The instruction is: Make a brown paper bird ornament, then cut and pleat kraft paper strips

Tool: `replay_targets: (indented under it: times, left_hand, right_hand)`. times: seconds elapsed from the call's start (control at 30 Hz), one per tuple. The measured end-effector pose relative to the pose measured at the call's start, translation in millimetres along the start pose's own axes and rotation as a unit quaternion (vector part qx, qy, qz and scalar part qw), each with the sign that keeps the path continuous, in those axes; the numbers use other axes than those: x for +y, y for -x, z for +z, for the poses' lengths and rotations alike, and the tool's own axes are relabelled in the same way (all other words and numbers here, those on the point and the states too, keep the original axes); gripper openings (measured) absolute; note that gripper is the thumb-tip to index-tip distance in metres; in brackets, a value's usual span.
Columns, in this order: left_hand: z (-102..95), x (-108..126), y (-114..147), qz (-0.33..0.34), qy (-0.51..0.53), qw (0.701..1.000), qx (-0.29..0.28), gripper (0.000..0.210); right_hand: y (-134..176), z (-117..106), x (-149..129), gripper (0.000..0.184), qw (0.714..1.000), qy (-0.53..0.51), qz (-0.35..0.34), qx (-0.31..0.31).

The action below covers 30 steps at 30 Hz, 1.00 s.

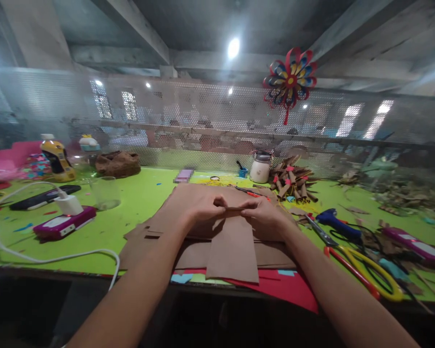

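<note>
Between my two hands is a strip of brown kraft paper (234,251), its far edge pinched and slightly raised. My left hand (210,209) grips that edge at its left corner, thumb and fingers together. At the right corner my right hand (263,211) pinches the same edge. The strip's near end reaches toward the front of the table. Beneath it lie several larger sheets of brown paper (181,203), with red paper (286,287) sticking out at the table's front edge.
Yellow-handled scissors (373,275) and a blue glue gun (339,224) lie to the right. Rolled brown paper pieces (293,181) are heaped behind. A white jar (261,166) stands at the back. On the left are a clear cup (107,193), a purple power strip (65,223) and a white cable (58,258).
</note>
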<state>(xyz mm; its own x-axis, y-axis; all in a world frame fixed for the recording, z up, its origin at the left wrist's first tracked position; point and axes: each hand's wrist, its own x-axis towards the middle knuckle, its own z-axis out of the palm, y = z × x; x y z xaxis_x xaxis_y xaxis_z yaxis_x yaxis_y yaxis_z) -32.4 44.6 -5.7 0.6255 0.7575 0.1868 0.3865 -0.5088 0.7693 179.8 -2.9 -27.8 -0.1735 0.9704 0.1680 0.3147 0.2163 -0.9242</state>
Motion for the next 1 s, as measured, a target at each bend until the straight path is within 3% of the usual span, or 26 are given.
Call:
replay_targets:
  times: [0.23, 0.57, 0.63, 0.77, 0.87, 1.0]
  left_hand:
    - [1.5, 11.9, 5.7, -0.012, -0.005, 0.997, -0.071, 0.034]
    - [-2.1, -0.7, 2.8, -0.005, 0.094, 0.986, -0.139, 0.032]
    - [-1.2, 0.6, 3.8, -0.007, 0.108, 0.984, -0.143, 0.033]
    - [-0.2, 6.9, 5.9, -0.020, 0.100, 0.984, -0.147, 0.037]
    - [0.0, 10.7, 6.1, 0.015, 0.095, 0.981, -0.166, 0.036]
    - [0.6, 9.4, 4.2, 0.044, 0.069, 0.983, -0.165, 0.035]
  right_hand:
    - [12.6, 14.6, -21.5, 0.026, 0.995, 0.062, -0.082, -0.008]
    - [13.0, 21.7, -25.3, 0.021, 0.977, 0.118, -0.172, 0.052]
    - [13.2, 21.1, -22.9, 0.022, 0.982, 0.096, -0.154, 0.046]
    - [15.6, 18.2, -18.5, 0.033, 0.998, 0.003, -0.055, -0.016]
    - [15.7, 15.0, -17.8, 0.044, 0.995, -0.088, 0.001, -0.047]
    - [11.7, 8.0, -19.4, 0.031, 0.998, 0.001, 0.017, -0.068]
